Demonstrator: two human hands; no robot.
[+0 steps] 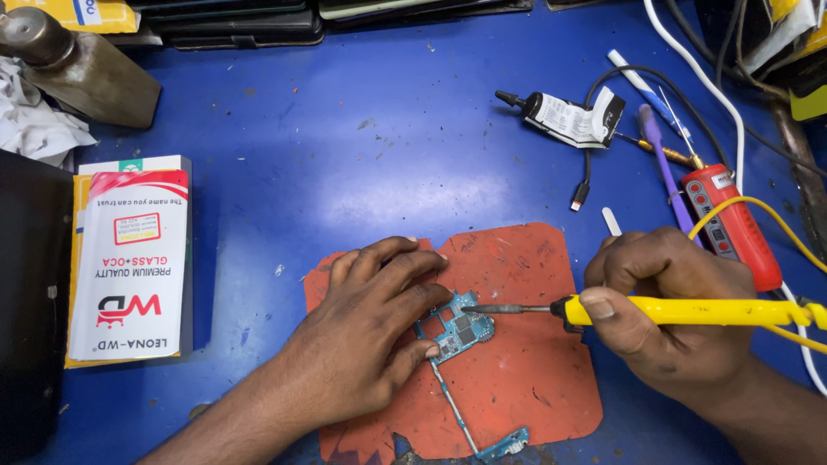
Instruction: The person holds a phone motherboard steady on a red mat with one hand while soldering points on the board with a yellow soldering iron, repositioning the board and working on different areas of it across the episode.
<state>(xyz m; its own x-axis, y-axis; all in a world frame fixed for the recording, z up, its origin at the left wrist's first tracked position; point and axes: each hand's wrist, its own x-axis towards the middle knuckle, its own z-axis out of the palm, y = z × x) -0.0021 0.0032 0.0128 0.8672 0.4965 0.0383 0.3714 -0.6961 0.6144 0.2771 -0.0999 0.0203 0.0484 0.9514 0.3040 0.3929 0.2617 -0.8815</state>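
A small blue-green circuit board [461,328] lies on a worn orange mat [525,379], with a thin flex strip [455,409] running down to a small connector piece [510,443]. My left hand [370,336] rests flat on the mat and presses the board's left side with its fingers. My right hand [668,306] grips a yellow soldering iron [689,312], held level. Its dark metal tip [500,308] points left and touches the board's upper right edge.
The mat sits on a blue table [345,172]. A white and red flat package [129,258] lies at left. At upper right lie a black glue tube [564,116], a purple tool [663,168], a red device [732,228] and cables [689,69]. Dark trays [233,26] line the back.
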